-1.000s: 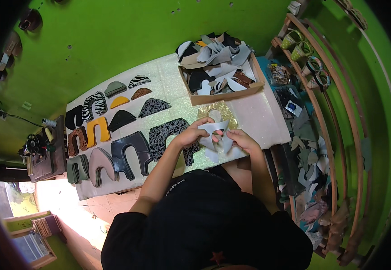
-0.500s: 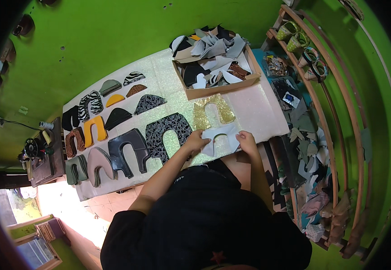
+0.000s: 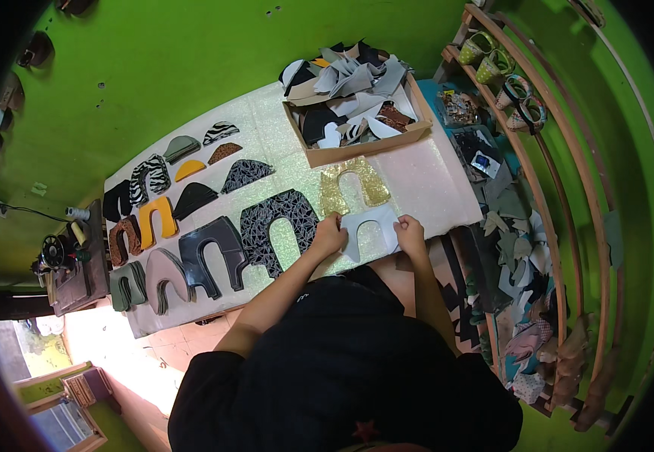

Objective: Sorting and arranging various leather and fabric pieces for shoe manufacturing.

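A white U-shaped cut-out piece point(image 3: 370, 216) is stretched between my two hands at the near edge of the table. My left hand point(image 3: 330, 235) pinches its left side, and my right hand point(image 3: 411, 233) pinches its right side. Just beyond it lies a glittery gold U-shaped piece point(image 3: 332, 196). To the left of my left hand sits a black-and-grey patterned U-shaped stack point(image 3: 261, 218). Farther left is a dark U-shaped stack point(image 3: 193, 252). Whether the white piece is one layer or several I cannot tell.
A cardboard box point(image 3: 368, 151) heaped with offcuts stands at the back of the pale table point(image 3: 444, 192). More U-shaped and half-round stacks, such as yellow U-shaped pieces point(image 3: 148, 224), cover the left side. A sewing machine point(image 3: 54, 252) is far left; a wooden rack point(image 3: 549, 196) stands right.
The white piece has shifted slightly between my hands, and its outline looks more even. Both hands keep their pinch and have barely moved. The whole view has shifted a little.
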`<act>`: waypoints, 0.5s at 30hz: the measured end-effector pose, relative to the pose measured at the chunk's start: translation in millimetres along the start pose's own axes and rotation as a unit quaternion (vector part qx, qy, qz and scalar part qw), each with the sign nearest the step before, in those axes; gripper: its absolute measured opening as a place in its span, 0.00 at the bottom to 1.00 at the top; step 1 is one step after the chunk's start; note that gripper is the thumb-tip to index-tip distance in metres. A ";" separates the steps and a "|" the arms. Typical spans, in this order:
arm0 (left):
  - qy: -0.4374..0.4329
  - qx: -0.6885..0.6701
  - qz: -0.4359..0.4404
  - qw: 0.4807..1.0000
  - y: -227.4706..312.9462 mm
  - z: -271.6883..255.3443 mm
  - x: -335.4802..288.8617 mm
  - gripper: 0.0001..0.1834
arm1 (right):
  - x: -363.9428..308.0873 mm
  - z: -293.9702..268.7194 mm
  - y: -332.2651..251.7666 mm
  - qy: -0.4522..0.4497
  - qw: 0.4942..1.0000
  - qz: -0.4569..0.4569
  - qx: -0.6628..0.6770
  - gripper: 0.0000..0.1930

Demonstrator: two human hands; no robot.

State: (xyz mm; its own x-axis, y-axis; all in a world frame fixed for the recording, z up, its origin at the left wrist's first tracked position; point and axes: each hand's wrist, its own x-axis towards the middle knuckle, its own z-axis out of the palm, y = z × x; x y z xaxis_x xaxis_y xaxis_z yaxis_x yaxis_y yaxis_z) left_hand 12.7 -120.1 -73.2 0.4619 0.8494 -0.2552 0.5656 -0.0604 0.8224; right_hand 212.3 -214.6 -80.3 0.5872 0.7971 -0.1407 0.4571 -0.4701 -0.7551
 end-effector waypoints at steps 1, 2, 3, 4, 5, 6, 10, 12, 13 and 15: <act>0.008 0.011 -0.006 1.000 2.5 0.2 -0.6 0.16 | 1.2 1.8 2.3 0.009 1.000 -0.013 0.000 0.08; 0.008 0.011 -0.006 1.000 5.1 0.2 -0.8 0.16 | 2.3 3.2 4.5 0.009 1.000 -0.013 0.000 0.08; 0.004 0.017 -0.021 1.000 8.4 -0.9 -1.2 0.16 | 3.1 4.9 5.3 0.011 1.000 -0.012 -0.007 0.08; 0.001 0.024 -0.036 0.999 11.7 -2.1 -2.0 0.16 | 3.8 6.6 6.1 0.012 1.000 -0.011 -0.015 0.08; 0.001 0.024 -0.036 0.999 14.7 -3.4 -3.4 0.16 | 4.0 8.7 6.8 0.011 1.000 -0.011 -0.015 0.08; -0.012 0.028 -0.042 0.999 18.7 -5.1 -4.9 0.18 | 4.2 10.7 8.0 0.019 0.999 -0.013 -0.027 0.08; -0.021 0.035 -0.013 0.999 29.1 -6.9 -10.7 0.22 | 4.4 14.3 11.5 0.044 0.997 -0.035 -0.055 0.08; -0.008 0.056 0.021 0.998 26.3 -4.4 -9.0 0.22 | 4.1 12.6 9.5 0.048 0.996 -0.041 -0.068 0.08; 0.006 0.077 0.053 0.996 24.4 -3.3 -8.4 0.22 | 3.6 11.1 7.0 0.051 0.994 -0.047 -0.080 0.09; 0.007 0.119 0.053 0.991 23.4 0.0 -9.6 0.20 | 1.7 7.9 1.2 0.038 0.994 -0.041 -0.098 0.10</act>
State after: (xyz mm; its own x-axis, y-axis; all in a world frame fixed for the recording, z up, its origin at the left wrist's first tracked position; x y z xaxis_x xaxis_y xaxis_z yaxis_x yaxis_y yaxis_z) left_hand 21.6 -129.6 -51.5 0.5183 0.8392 -0.1646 0.6601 -0.2703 0.7008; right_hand 208.5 -210.8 -86.5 0.5888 0.8077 -0.0294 0.6221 -0.4762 -0.6215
